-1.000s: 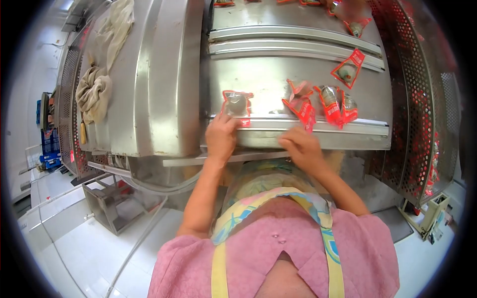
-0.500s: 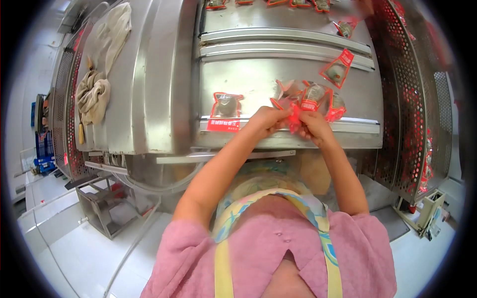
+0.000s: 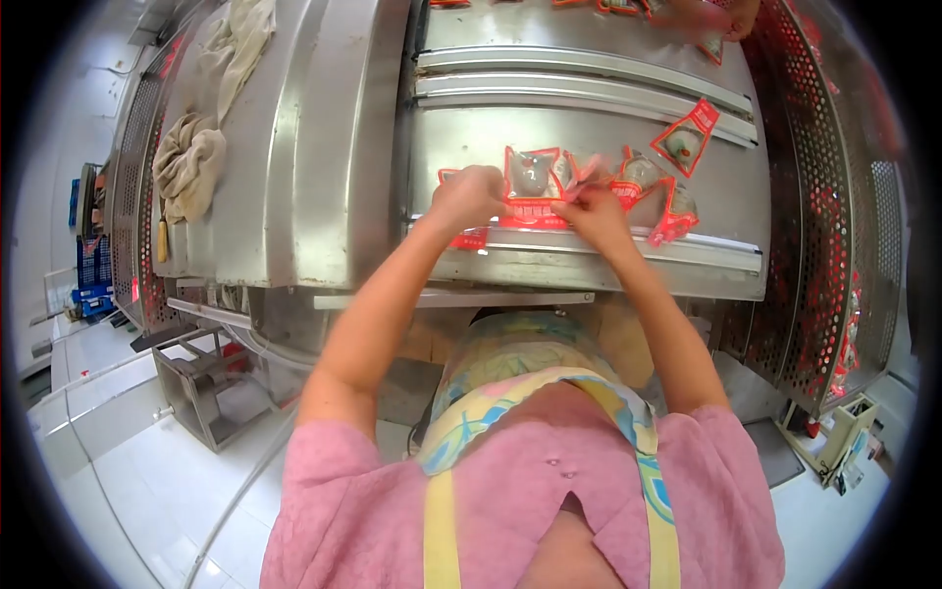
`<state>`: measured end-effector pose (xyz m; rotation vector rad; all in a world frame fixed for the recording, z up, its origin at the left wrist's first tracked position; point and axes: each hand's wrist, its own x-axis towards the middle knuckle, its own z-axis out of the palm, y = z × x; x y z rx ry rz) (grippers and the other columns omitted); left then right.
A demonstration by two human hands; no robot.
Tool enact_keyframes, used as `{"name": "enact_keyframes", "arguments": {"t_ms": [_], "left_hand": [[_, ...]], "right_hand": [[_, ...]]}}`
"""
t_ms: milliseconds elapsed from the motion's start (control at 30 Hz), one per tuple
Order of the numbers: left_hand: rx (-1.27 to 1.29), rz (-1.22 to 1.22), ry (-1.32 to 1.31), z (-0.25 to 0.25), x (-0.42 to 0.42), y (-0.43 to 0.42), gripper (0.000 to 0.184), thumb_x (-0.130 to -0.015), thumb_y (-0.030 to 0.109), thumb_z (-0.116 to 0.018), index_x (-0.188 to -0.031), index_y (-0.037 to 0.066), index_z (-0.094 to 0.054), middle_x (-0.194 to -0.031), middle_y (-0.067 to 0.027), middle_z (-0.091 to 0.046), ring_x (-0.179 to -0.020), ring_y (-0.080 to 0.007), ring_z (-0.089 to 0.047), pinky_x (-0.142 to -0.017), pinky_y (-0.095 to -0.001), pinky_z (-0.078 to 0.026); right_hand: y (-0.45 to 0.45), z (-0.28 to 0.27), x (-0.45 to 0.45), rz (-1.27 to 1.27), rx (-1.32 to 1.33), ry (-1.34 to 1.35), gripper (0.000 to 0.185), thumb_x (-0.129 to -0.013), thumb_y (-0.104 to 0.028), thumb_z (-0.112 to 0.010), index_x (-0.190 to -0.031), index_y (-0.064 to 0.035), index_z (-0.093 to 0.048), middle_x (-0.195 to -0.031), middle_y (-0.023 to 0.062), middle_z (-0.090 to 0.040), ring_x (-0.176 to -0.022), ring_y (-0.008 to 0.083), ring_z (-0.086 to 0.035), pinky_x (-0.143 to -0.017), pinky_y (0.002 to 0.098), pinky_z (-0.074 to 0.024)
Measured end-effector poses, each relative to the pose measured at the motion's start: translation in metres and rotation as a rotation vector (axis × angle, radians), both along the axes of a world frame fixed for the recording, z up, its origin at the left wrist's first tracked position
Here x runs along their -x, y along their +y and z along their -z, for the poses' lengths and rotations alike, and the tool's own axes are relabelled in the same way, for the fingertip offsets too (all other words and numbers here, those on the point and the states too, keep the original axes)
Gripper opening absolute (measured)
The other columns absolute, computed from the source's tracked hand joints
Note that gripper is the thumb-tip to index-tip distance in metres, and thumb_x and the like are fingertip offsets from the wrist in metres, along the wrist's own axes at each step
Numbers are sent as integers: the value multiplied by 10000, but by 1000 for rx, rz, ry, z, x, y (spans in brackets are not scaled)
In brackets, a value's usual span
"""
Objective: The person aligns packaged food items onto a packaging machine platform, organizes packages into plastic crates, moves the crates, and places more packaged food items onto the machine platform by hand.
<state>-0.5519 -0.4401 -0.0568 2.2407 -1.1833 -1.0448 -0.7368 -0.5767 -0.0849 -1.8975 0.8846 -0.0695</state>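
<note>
A clear packet with red edges (image 3: 533, 177) lies near the front of the steel table, a rounded greyish item inside it. My left hand (image 3: 471, 199) pinches the left end of its red printed strip. My right hand (image 3: 599, 218) is closed on the strip's right end. Partly covered by my left hand is another red-edged packet (image 3: 472, 239). Just beyond my right hand lie a crumpled packet (image 3: 640, 173) and a further packet (image 3: 677, 210). Farther back, a single packet (image 3: 687, 139) rests at an angle near the metal rails.
Metal rails (image 3: 579, 88) cross the steel table (image 3: 471, 137), and a front rail (image 3: 711, 250) runs along the near edge. Another person's hand (image 3: 741, 18) shows at the top right, near several packets. Perforated metal racks (image 3: 819, 245) stand right. A cloth (image 3: 191, 162) lies left.
My hands have moved apart, the left one leftward over the left packet. A packet now lies flat between them where they were bunched together on red film. The view has shifted slightly.
</note>
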Motion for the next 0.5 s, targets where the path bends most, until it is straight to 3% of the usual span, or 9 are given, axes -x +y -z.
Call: {"name": "enact_keyframes", "arguments": {"t_ms": [67, 100, 200, 333, 500], "left_hand": [[19, 3, -224, -20, 10, -4, 242, -711, 225, -706, -824, 38, -603, -757, -121, -645, -790, -317, -628, -667, -429, -477], [52, 31, -302, -14, 13, -3, 227, -723, 219, -696, -837, 52, -592, -784, -132, -653, -792, -343, -628, -658, -443, -478], [58, 63, -500, 5, 21, -5, 257, -733, 235, -701, -862, 57, -568, -789, -141, -653, -791, -346, -631, -667, -449, -479], [56, 100, -453, 4, 19, -2, 270, -746, 241, -698, -875, 56, -551, -775, -147, -651, -764, -353, -636, -655, -456, -484], [54, 108, -447, 4, 20, -4, 285, -737, 214, -705, -861, 36, -521, -755, -144, -650, -737, -360, -641, -645, -455, -489]], "right_hand": [[3, 7, -7, 3, 193, 24, 334, -772, -329, -717, -732, -7, -637, -607, 112, -582, -590, 202, -593, -569, 369, -444], [7, 9, -10, 21, 235, 42, 336, -766, -336, -718, -746, -10, -642, -625, 128, -597, -617, 226, -612, -586, 380, -453], [10, 10, -17, 55, 248, 190, 332, -752, -331, -727, -789, -9, -655, -708, 161, -640, -703, 291, -640, -639, 400, -473], [-2, 11, -8, -57, 120, 135, 357, -719, -365, -732, -883, -51, -687, -836, 156, -677, -837, 324, -648, -741, 433, -499], [-4, 10, -7, -83, 127, 215, 382, -681, -340, -774, -891, -34, -681, -857, 149, -681, -851, 318, -649, -757, 428, -502]]}}
